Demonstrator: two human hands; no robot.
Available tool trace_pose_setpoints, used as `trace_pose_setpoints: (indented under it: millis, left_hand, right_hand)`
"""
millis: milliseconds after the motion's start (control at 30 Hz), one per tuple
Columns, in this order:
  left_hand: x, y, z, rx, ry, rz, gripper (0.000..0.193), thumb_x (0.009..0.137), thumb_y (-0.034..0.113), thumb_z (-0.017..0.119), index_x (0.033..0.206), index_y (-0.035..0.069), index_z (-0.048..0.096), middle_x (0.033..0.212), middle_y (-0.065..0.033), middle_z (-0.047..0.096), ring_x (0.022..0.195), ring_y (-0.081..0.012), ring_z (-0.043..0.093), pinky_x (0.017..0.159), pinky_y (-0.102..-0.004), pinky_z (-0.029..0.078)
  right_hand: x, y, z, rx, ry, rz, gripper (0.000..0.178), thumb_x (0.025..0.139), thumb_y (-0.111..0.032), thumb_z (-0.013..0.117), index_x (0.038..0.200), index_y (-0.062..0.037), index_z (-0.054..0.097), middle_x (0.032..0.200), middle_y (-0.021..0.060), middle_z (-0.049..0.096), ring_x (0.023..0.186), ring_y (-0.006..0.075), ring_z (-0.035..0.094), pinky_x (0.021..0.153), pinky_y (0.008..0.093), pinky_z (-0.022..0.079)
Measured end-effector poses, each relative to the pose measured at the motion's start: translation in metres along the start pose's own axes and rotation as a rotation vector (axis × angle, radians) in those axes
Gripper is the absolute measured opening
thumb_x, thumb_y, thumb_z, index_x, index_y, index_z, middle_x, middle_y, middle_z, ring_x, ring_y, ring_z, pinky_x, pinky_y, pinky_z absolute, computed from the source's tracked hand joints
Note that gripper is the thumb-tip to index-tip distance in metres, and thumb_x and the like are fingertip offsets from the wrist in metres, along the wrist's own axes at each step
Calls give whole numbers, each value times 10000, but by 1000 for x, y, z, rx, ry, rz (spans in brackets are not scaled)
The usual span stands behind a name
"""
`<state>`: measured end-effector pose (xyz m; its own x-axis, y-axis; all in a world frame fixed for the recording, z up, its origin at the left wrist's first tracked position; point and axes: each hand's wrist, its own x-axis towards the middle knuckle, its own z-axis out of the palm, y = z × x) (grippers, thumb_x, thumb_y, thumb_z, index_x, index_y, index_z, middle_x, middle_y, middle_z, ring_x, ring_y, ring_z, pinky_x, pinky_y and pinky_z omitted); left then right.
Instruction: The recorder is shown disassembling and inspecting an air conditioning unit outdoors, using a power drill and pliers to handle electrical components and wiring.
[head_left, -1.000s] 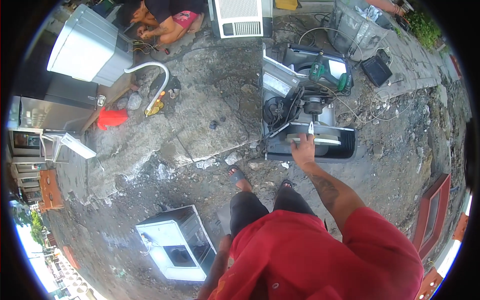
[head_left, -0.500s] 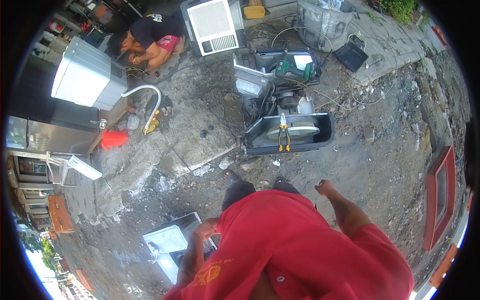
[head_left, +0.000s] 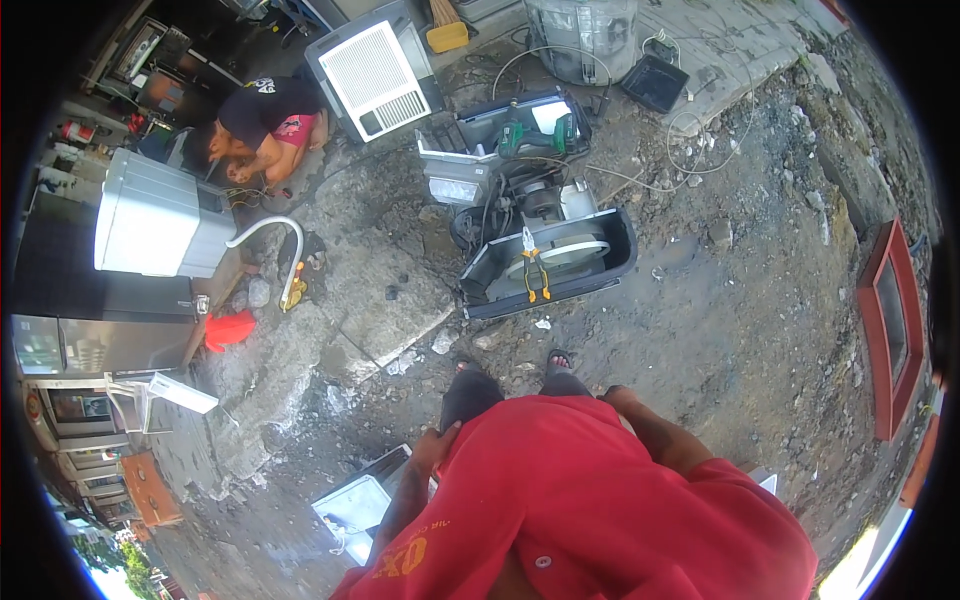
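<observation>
one pair of pliers (head_left: 530, 256), one green drill (head_left: 513, 139), two sandals (head_left: 560, 356), one black tray (head_left: 655, 84), one crouching person (head_left: 258, 117)

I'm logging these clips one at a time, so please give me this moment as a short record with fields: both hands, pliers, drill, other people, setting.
Left hand: low, at the shirt's left edge; grip unclear
Right hand: at the shirt's right edge, partly hidden; grip unclear
Pliers: on the opened machine, in front of its white wheel, head pointing away from the wearer
Drill: green, beyond the pliers
Other person: crouching, upper left, near a pale tub
Setting: outdoors, rough stony ground
</observation>
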<state>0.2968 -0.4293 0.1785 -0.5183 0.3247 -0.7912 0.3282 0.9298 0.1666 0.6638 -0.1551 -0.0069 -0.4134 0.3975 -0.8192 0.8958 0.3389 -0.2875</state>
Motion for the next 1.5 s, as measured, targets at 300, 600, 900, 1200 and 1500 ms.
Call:
trace_pose_setpoints:
  millis: [300, 600, 900, 1200, 1500]
  left_hand:
    - [43, -81, 5, 309, 55, 873, 459, 905, 447, 581, 1057, 21, 661, 894, -165, 676, 779, -260, 666, 650, -365, 511]
    - [219, -159, 5, -393, -711, 448, 255, 820, 158, 584, 1037, 99, 704, 1054, -50, 699, 987, -211, 648, 784, -328, 531]
    - [236, -86, 37, 345, -274, 565, 334, 811, 104, 581, 1135, 119, 660, 974, -113, 694, 893, -288, 674, 752, -417, 536]
    - [112, 139, 104, 608, -228, 525, 250, 810, 125, 595, 1041, 122, 690, 928, -150, 696, 911, -352, 666, 764, -448, 532]
    - [-7, 343, 158, 223, 50, 674, 218, 888, 242, 544, 962, 124, 711, 919, -131, 686, 910, -325, 655, 791, -428, 520]
  right_hand:
    - [-13, 33, -38, -81, 428, -61, 290, 960, -270, 455, 1048, -114, 683, 1097, 178, 671, 915, 334, 671, 822, 444, 532]
    - [-85, 44, 38, 183, 359, 129, 429, 894, -420, 545, 959, -22, 691, 829, 161, 702, 771, 293, 694, 745, 404, 528]
    - [-122, 103, 64, 545, 298, 365, 429, 814, -404, 575, 991, -38, 712, 1031, 256, 675, 1008, 393, 657, 836, 444, 522]
    - [-134, 314, 26, 613, 455, 145, 281, 848, -283, 604, 933, -31, 697, 771, 107, 673, 624, 229, 653, 552, 362, 508]
    - [-199, 430, -119, 988, 182, 699, 244, 879, -303, 611, 845, -61, 606, 660, 33, 560, 507, 187, 571, 434, 344, 376]
